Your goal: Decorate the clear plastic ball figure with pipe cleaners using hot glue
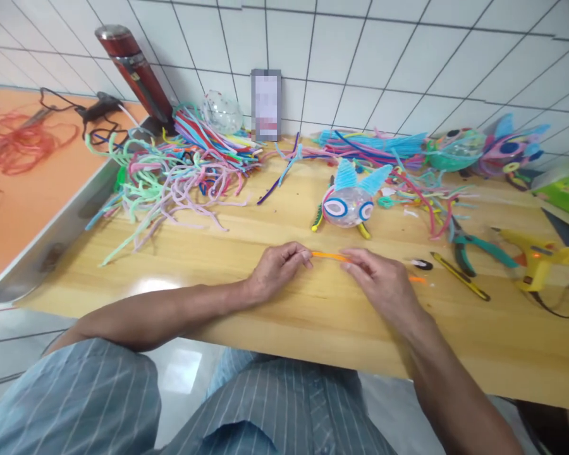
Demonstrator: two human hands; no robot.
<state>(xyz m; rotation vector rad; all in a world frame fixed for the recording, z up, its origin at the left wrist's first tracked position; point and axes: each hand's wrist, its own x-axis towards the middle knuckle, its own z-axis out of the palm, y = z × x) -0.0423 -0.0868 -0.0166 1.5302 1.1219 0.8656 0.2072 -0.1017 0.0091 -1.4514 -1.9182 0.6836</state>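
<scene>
An orange pipe cleaner (329, 255) stretches between my two hands, low over the wooden table. My left hand (277, 268) pinches one end of it. Its other end is gripped by the thumb and fingers of my right hand (379, 275). Just beyond them stands a clear ball figure (348, 205) with blue pipe-cleaner ears, ringed eyes and dark-and-yellow legs. To the right of my right hand lie a short orange piece (417, 279) and a small black-and-white oval (422, 264).
Pliers (486, 248), a yellow-black craft knife (461, 276) and a yellow glue gun (535, 256) lie at the right. Loose pipe cleaners (171, 183) heap at the left, near a red-brown flask (135, 76). A phone (266, 104) leans on the tiled wall. More ball figures (456, 150) sit back right.
</scene>
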